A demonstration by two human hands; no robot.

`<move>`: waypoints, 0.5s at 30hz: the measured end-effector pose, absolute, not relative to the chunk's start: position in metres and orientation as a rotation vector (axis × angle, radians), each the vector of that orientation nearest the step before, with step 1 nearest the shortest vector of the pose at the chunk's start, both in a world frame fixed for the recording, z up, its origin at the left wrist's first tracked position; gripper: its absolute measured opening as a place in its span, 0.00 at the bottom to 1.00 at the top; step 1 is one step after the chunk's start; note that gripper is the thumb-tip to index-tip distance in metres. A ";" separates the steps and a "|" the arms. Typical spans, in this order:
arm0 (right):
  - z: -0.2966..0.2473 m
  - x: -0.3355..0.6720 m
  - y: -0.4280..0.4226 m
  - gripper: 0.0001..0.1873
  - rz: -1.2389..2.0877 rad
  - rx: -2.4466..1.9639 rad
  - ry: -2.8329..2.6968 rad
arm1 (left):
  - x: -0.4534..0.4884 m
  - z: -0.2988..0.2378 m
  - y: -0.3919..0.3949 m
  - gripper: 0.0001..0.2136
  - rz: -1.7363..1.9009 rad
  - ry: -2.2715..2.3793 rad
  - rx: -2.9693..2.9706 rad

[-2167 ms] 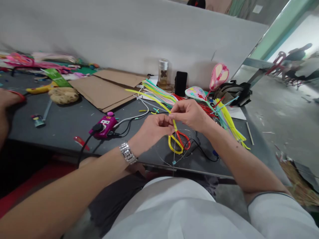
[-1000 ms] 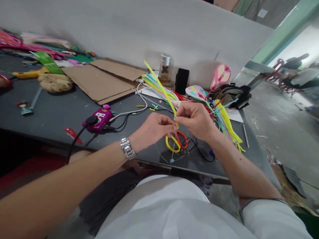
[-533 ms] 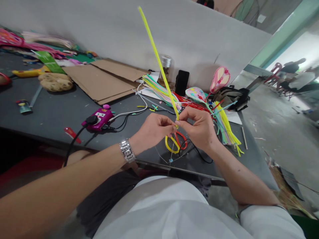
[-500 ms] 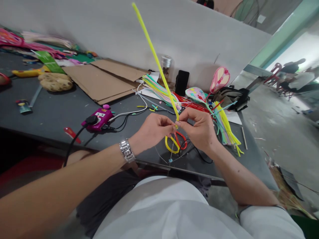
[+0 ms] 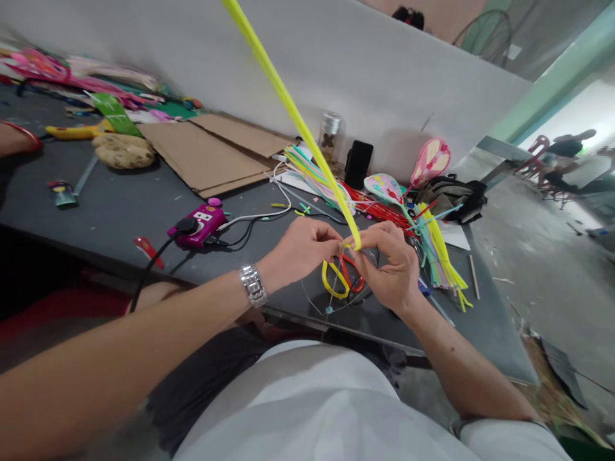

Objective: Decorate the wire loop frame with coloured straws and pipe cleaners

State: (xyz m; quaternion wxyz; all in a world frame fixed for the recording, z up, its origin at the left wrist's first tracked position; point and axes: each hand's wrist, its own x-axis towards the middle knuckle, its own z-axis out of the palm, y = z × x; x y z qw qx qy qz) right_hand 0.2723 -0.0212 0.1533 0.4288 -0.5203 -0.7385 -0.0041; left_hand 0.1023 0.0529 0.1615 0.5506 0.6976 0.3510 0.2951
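Table, dark, beside pale partition, below yellow strip

Left hand, right hand, that's two of yours in play! One yellow stem, one wristwatch, one pair of scissors; across your bench, one socket block, one phone, one jar, two teardrop ornaments!

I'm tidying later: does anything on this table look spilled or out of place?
Small coloured scraps lie loose beyond the left hand, near the white cable, like stray offcuts. I see nothing spilled.
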 end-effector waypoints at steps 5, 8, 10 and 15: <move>0.142 0.278 -0.022 0.05 -0.096 -1.187 -1.874 | 0.104 0.155 0.055 0.04 0.744 0.843 1.595; 0.138 0.281 -0.023 0.08 -0.163 -1.099 -1.906 | 0.104 0.155 0.055 0.05 0.733 0.867 1.608; 0.137 0.282 -0.024 0.09 -0.230 -1.049 -1.918 | 0.103 0.156 0.056 0.05 0.727 0.852 1.596; 0.136 0.284 -0.023 0.10 -0.429 -0.946 -1.970 | 0.099 0.160 0.055 0.05 0.727 0.827 1.597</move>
